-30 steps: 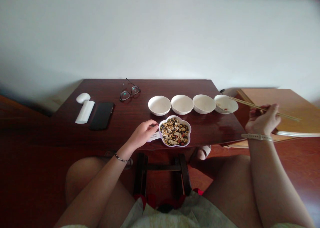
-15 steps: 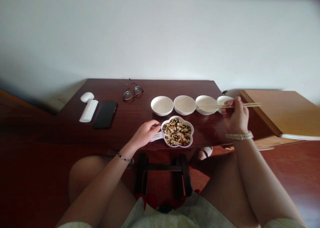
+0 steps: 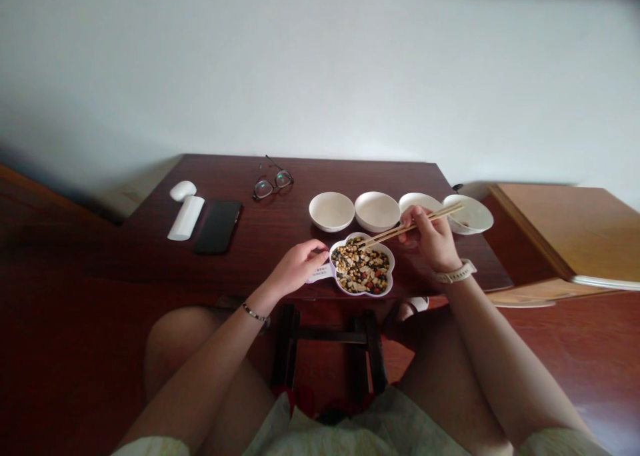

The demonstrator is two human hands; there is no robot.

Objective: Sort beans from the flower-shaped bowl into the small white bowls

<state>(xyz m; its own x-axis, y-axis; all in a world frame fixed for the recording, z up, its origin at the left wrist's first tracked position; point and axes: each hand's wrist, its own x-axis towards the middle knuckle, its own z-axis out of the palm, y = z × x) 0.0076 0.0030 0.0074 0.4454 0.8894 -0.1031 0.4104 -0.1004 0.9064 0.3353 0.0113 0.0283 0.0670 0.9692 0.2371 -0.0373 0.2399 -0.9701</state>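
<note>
My right hand [image 3: 431, 240] grips a pair of wooden chopsticks [image 3: 410, 227], whose tips rest in the mixed beans of a flower-shaped white dish [image 3: 363, 273] at the table's near edge. My left hand [image 3: 299, 265] is closed on the dish's left handle tab. Behind the dish stands a row of white bowls: one at the left [image 3: 331, 211], a second [image 3: 377, 211], a third [image 3: 417, 201] partly hidden by my right hand, and a fourth [image 3: 473, 215] at the table's right end.
On the dark wooden table [image 3: 270, 229] lie glasses [image 3: 273, 181], a black phone [image 3: 219, 227] and a white device [image 3: 185, 211] at the left. A lighter wooden surface [image 3: 565, 233] stands to the right. My bare knees are below the table edge.
My right hand has swung left from the far-right bowl across the row, bringing the chopstick tips down into the bean dish. The left hand has stayed on the dish.
</note>
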